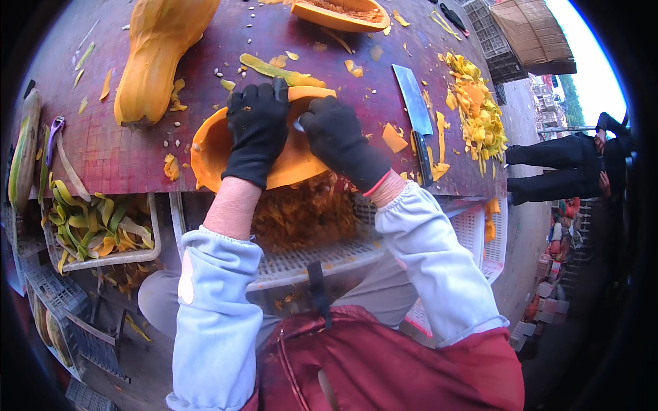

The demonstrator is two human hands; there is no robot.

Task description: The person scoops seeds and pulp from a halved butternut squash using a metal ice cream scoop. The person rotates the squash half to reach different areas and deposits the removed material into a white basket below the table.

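A hollowed, peeled pumpkin half (295, 167) lies cut side up at the table's near edge. My left hand (258, 131), in a black glove, is on this half and grips its rim and wall. My right hand (342, 136), also gloved, is closed at the right part of the half, with a small shiny metal piece (298, 124) showing at its fingers; the rest of that tool is hidden. A cleaver (413, 100) with a dark handle lies to the right. Beyond my left hand rests a whole peeled pumpkin (154, 56), and another seeded half (342, 13) lies at the far side.
Yellow peelings (475, 108) are heaped at the right of the table (128, 164). A purple peeler (53, 136) lies left. Below the edge stand a crate of green peels (97, 264) and a white crate (308, 269) with pulp. A person in dark clothes (570, 159) stands at right.
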